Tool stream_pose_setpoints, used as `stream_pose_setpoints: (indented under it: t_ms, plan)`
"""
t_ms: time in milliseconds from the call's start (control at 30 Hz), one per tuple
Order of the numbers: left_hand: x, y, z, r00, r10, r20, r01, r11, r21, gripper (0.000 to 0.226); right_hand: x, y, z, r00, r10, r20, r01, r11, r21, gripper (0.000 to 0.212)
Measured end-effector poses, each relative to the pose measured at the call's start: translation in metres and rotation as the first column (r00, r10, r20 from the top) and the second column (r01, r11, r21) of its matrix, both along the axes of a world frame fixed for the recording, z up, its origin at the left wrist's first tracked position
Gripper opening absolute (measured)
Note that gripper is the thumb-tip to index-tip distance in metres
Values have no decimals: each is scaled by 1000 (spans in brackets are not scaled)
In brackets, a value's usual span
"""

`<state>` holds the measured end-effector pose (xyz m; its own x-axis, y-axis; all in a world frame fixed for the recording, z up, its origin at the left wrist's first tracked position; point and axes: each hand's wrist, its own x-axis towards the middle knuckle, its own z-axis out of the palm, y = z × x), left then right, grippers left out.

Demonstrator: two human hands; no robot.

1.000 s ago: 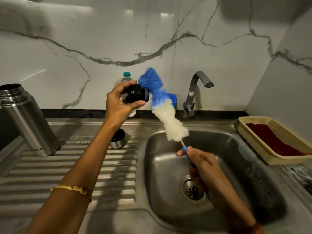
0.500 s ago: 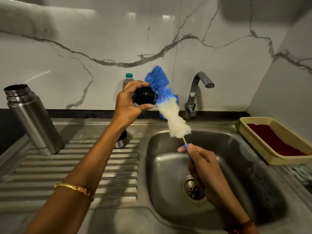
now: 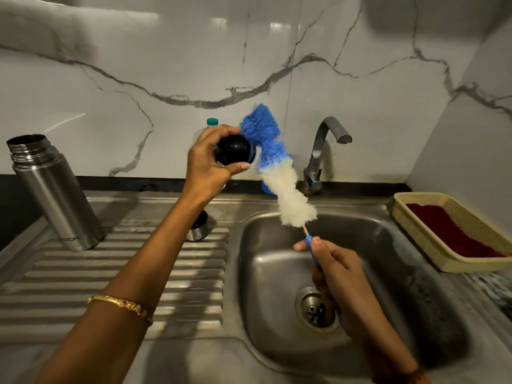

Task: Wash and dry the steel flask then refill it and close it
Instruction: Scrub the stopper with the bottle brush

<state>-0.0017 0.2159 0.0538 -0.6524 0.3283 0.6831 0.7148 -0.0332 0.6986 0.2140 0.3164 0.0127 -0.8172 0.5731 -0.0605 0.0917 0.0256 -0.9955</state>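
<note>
Left hand (image 3: 206, 164) grips the black stopper (image 3: 234, 149); right hand (image 3: 336, 268) grasps the brush (image 3: 273, 162), its bristles touching the stopper; open flask (image 3: 52, 191) stands well left.

Sink basin (image 3: 277, 273): right half of the desk (image 3: 194, 361), drain (image 3: 317, 310) at its floor.
Drainboard (image 3: 110, 273): at 9 o'clock of the basin, adjoining it.
Steel flask (image 3: 52, 189): upright on the drainboard's far left corner, mouth uncovered.
Flask cup (image 3: 197, 228): on the drainboard's far edge, between flask and basin, partly behind the left forearm.
Tap (image 3: 322, 153): behind the basin at 12 o'clock, spout toward 3 o'clock.
Plastic bottle (image 3: 212, 123): against the wall, behind the left hand (image 3: 207, 167).
Stopper (image 3: 235, 149): in the left hand, above the drainboard's far edge.
Bottle brush (image 3: 277, 167): head touching the stopper at its 3 o'clock; handle in the right hand (image 3: 332, 270), above the basin.
Basket (image 3: 448, 228): on the desk at 3 o'clock of the basin; a cloth (image 3: 448, 234) lies in it.
</note>
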Motion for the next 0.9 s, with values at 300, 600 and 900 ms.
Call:
stream_pose_setpoints:
  t_ms: [300, 600, 900]
  plan:
    - [18, 17, -3, 997, -36, -65, 33, 999, -33, 64, 1, 6, -3, 996, 28, 79, -16, 989, -150, 31]
    - [23, 15, 17, 841, -284, 460, 133, 934, 333, 42, 3, -10, 0, 1000, 10, 25, -2, 944, -330, 28]
    - [11, 14, 21, 371, -703, 607, -47, 638, 768, 15, 13, -16, 1, 993, 87, 80, -43, 898, -438, 30]
